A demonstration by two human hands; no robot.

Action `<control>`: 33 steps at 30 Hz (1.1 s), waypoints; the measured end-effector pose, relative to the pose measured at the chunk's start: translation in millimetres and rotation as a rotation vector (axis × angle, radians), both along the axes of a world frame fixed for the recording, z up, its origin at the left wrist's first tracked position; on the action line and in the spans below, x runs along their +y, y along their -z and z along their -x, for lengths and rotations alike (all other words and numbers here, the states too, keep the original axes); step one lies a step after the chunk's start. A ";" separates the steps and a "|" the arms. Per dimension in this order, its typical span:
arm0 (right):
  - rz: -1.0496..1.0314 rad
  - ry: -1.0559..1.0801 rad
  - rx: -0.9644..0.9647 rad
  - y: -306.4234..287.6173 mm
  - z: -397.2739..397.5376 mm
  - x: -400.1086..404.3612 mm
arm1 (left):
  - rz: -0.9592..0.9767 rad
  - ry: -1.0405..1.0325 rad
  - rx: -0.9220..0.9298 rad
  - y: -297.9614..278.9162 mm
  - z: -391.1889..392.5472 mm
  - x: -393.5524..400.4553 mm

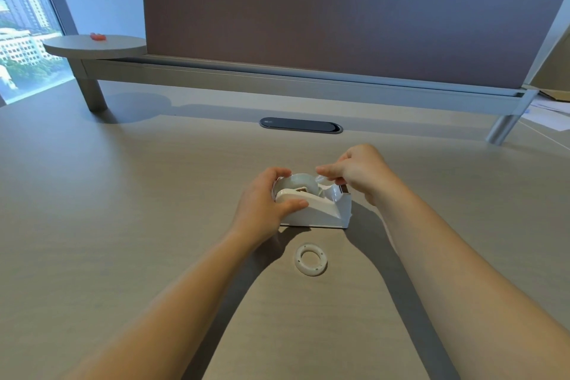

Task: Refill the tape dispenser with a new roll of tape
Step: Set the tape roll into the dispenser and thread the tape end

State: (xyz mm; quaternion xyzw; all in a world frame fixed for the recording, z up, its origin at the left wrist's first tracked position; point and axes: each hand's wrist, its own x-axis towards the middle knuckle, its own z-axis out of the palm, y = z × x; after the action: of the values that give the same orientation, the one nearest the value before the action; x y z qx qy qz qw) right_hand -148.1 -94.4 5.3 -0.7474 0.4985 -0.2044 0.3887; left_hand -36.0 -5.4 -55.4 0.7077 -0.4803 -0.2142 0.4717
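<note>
A white tape dispenser (324, 213) stands on the wooden desk (123, 225), its cutter end pointing right. A roll of clear tape (303, 183) sits in its cradle. My left hand (265, 203) grips the dispenser's rounded left end, thumb on the near side and fingers over the far side. My right hand (357, 173) pinches the loose end of the tape (322, 178) just above the roll, between the roll and the cutter. An empty white plastic tape core (311, 259) lies flat on the desk in front of the dispenser.
A brown divider panel (339, 25) runs along the back of the desk on a grey rail. A dark cable grommet (300, 125) lies ahead. A round shelf (95, 45) with a small red object (98, 37) is at back left. Papers (546, 116) lie at far right.
</note>
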 end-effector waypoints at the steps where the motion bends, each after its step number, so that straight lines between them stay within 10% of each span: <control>1: 0.009 0.016 -0.006 -0.6 3.8 -2.8 | -0.007 -0.002 -0.007 -0.3 -0.9 -0.4; 13: -0.115 0.143 -0.360 28.5 45.3 -26.8 | -0.002 0.021 0.005 0.9 -7.1 -2.8; 33: -0.216 0.216 -0.363 63.6 37.9 -9.5 | -0.013 0.041 0.015 4.1 -6.8 -1.0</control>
State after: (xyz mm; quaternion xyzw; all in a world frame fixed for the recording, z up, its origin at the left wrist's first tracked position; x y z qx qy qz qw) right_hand -186.1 -103.9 -58.3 -0.5947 0.5165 -0.3216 0.5255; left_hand -29.2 -6.4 -59.6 0.6991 -0.4899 -0.2324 0.4660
